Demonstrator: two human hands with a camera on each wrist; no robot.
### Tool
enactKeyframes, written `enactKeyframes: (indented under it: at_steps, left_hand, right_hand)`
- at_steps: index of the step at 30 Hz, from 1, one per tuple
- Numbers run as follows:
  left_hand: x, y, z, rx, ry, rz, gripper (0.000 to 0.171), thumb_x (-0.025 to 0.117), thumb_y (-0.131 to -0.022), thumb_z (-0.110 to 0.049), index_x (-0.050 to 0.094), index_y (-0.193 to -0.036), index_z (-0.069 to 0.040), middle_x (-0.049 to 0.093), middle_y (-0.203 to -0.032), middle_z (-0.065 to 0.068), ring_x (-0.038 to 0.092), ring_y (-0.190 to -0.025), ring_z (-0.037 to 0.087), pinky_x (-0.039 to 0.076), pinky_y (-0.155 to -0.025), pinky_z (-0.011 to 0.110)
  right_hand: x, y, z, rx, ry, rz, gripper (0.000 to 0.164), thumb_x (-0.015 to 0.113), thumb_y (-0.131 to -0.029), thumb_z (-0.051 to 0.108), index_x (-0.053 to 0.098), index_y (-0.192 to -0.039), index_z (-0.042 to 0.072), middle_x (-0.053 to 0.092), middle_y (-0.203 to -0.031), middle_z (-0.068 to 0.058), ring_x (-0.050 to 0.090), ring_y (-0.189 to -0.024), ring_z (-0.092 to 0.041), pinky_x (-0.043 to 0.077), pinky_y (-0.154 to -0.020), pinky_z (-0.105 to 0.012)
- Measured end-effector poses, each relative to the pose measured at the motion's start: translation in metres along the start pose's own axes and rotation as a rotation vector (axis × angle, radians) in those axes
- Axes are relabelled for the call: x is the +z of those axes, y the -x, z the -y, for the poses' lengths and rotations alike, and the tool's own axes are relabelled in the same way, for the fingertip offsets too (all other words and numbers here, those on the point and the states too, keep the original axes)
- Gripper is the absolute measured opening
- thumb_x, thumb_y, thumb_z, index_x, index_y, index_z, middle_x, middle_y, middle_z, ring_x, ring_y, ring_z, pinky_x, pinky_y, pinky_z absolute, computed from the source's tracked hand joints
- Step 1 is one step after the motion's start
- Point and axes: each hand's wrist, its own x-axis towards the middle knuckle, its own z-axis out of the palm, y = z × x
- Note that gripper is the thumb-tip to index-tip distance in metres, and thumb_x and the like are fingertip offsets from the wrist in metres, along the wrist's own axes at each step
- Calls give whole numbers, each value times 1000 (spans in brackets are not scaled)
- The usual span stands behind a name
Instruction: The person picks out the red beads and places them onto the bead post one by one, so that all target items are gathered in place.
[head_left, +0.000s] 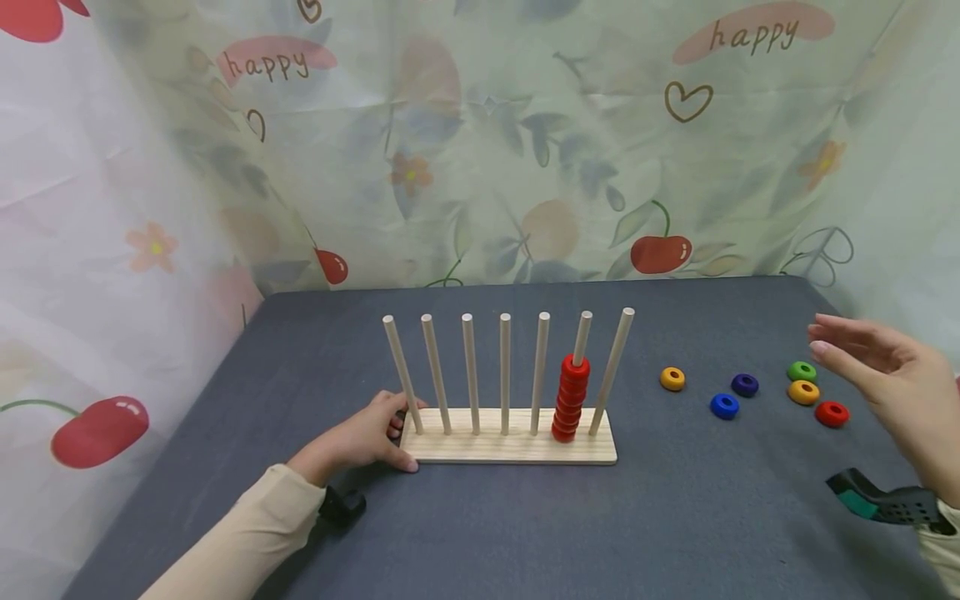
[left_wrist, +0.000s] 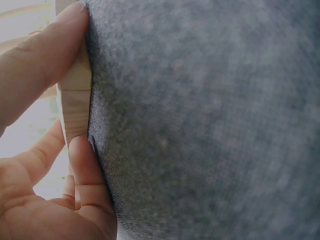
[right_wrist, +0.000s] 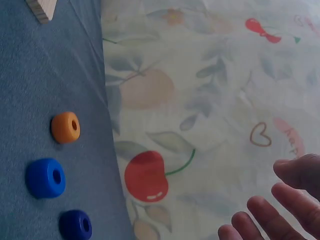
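Note:
A wooden peg rack with a row of upright pegs stands on the dark table. Its second peg from the right carries a stack of red rings; the other pegs are bare. My left hand grips the rack's left end, thumb at the front corner and fingers behind. In the left wrist view the thumb and fingertips meet the pale base edge. At the right, my right hand hovers with relaxed fingers and holds nothing. Nearest to it lie a green ring, a yellow ring and a red ring.
Between the rack and those rings lie an orange-yellow ring, a blue ring and a dark blue ring. A patterned curtain hangs behind the grey table and along its sides. Each wrist wears a black strap.

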Motion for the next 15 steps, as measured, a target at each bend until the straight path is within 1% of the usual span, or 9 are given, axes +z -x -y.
enactKeyframes:
  at_steps: [1, 3, 4, 5, 7, 8, 10, 14, 15]
  left_hand:
    - [0, 0, 0, -1, 0, -2, 75, 88, -67, -8, 52, -133, -10, 41, -114, 13, 44, -98, 24, 40, -85, 37]
    - [0, 0, 1, 4, 1, 3, 76, 88, -67, -8, 52, -133, -10, 41, -114, 14, 44, -98, 24, 40, -85, 37]
    - [-1, 0, 1, 4, 2, 4, 76, 88, -67, -8, 51, -134, -9, 41, -114, 14, 44, -98, 24, 40, -85, 37]
    - [-1, 0, 1, 3, 5, 4, 76, 88, -67, -8, 51, -134, -9, 41, -114, 14, 44, -98, 24, 40, -85, 37]
    - [0, 0, 1, 0, 9, 1, 76, 88, -67, -8, 52, -134, -10, 41, -114, 13, 44, -98, 24, 39, -85, 37]
    - [0, 0, 1, 3, 8, 2, 76, 88, -67, -8, 51, -134, -9, 41, -114, 14, 44, -98, 24, 40, -85, 37]
    - [0, 0, 1, 9, 1, 2, 76, 88, -66, -8, 52, -133, -9, 41, -114, 14, 44, -98, 24, 40, -84, 36]
    - [0, 0, 0, 22, -6, 4, 77, 89, -66, -8, 51, -133, -7, 41, -114, 15, 45, -98, 25, 41, -85, 36]
    - [0, 0, 0, 21, -5, 3, 77, 89, -66, -8, 51, -133, -8, 41, -114, 15, 45, -98, 25, 41, -85, 37]
  right_hand:
    - [0, 0, -4, 16, 12, -5, 44, 62, -95, 30, 55, -137, 17, 52, -108, 33, 51, -91, 19, 32, -73, -4]
    - [-1, 0, -10, 44, 33, -7, 47, 59, -96, 34, 51, -140, 19, 50, -110, 34, 48, -93, 19, 32, -82, -8]
    - [-1, 0, -14, 57, 40, -8, 48, 58, -96, 35, 49, -142, 20, 49, -111, 34, 47, -93, 19, 33, -90, -12]
    - [-1, 1, -17, 65, 46, -11, 49, 57, -97, 36, 48, -143, 21, 48, -112, 34, 46, -93, 19, 32, -96, -17]
    - [-1, 2, -22, 75, 59, -18, 51, 55, -98, 36, 45, -145, 21, 46, -112, 35, 43, -94, 19, 29, -108, -31]
    - [-1, 3, -24, 74, 67, -22, 51, 54, -98, 36, 44, -145, 21, 45, -111, 36, 41, -95, 19, 27, -110, -36]
    - [-2, 4, -28, 76, 66, -31, 50, 54, -99, 35, 44, -146, 23, 44, -110, 38, 40, -95, 19, 24, -113, -41]
    - [-4, 5, -35, 51, 41, -35, 46, 53, -100, 30, 45, -145, 23, 43, -107, 39, 40, -96, 19, 22, -113, -41]
    - [-5, 6, -36, 45, 29, -32, 46, 53, -100, 28, 45, -145, 23, 43, -106, 39, 40, -96, 19, 20, -115, -43]
